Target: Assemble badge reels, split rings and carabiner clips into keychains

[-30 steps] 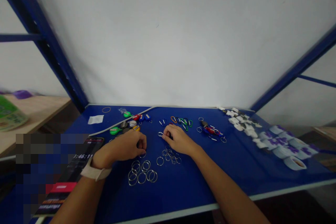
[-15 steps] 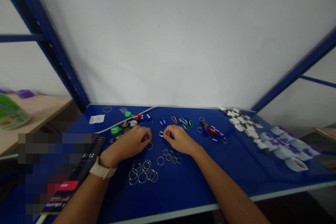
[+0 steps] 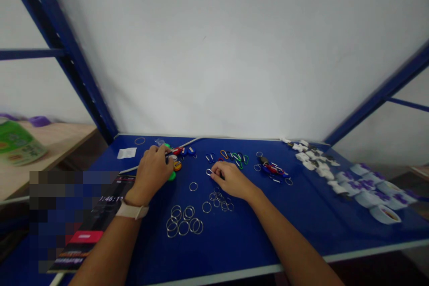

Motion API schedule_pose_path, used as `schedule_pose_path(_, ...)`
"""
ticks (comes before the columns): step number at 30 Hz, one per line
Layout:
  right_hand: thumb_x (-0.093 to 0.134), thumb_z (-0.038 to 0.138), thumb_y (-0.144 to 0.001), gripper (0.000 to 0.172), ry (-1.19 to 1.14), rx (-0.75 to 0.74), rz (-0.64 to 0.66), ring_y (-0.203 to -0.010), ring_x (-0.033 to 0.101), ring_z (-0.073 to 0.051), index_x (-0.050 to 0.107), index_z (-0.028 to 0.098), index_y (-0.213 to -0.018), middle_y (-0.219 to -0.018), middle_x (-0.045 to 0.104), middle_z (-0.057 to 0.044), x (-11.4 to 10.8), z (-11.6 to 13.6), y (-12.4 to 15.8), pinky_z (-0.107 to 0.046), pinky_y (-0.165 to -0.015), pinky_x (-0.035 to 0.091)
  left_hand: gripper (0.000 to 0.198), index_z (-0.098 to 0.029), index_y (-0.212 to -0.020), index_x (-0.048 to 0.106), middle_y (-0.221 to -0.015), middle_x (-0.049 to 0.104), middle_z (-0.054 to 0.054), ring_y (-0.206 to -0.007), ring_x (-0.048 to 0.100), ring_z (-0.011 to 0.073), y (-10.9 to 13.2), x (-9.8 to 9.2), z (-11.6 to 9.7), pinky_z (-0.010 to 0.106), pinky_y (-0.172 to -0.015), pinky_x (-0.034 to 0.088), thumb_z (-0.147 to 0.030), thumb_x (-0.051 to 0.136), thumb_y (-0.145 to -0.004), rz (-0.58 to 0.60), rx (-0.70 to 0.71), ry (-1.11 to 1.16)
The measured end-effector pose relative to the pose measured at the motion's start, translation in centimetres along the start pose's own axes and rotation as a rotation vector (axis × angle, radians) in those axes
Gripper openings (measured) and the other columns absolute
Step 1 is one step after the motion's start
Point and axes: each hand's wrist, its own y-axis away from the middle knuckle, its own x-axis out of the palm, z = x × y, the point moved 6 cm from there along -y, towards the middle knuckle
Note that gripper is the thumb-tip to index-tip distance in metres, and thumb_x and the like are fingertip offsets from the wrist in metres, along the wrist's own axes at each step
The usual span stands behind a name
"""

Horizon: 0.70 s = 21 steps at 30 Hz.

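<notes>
Pinches small ring (image 3: 208,172) in right grip (image 3: 231,179) | left grip (image 3: 152,170) on key tags (image 3: 177,166) at 11 o'clock, hold unclear | risks losing it among loose rings (image 3: 182,224) if pinch slips

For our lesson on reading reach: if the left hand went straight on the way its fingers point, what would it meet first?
Probably the cluster of coloured key tags: the left hand has its fingertips right at it, though contact is hard to judge.

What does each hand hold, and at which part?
The right hand pinches a small metal ring at its rim. The left hand rests on the coloured key tags; its grip is hidden.
</notes>
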Motion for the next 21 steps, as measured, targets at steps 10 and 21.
schedule_pose_path(10,0.061,0.018,-0.091,0.005,0.003,0.009,0.012,-0.067,0.052,-0.012,0.061,0.017,-0.086,-0.073,0.059,0.001,0.0,0.3,-0.1,-0.024,-0.064,0.037,0.038,-0.022,-0.123,0.067,-0.108,0.059,0.015,-0.097,0.057,0.0322,-0.1,1.7,0.3,0.042,-0.085,0.045,-0.034,0.049,-0.092,0.175,0.008,-0.128)
schedule_pose_path(21,0.061,0.021,-0.091,0.004,0.023,0.025,0.01,-0.067,0.051,-0.013,0.061,0.017,-0.094,-0.073,0.057,0.001,-0.1,0.0,0.0,-0.025,-0.064,0.037,0.031,-0.016,-0.106,0.065,-0.106,0.06,0.014,-0.1,0.056,0.0324,-0.4,1.8,0.6,0.044,-0.088,0.045,-0.038,0.061,-0.085,0.101,0.031,0.01)
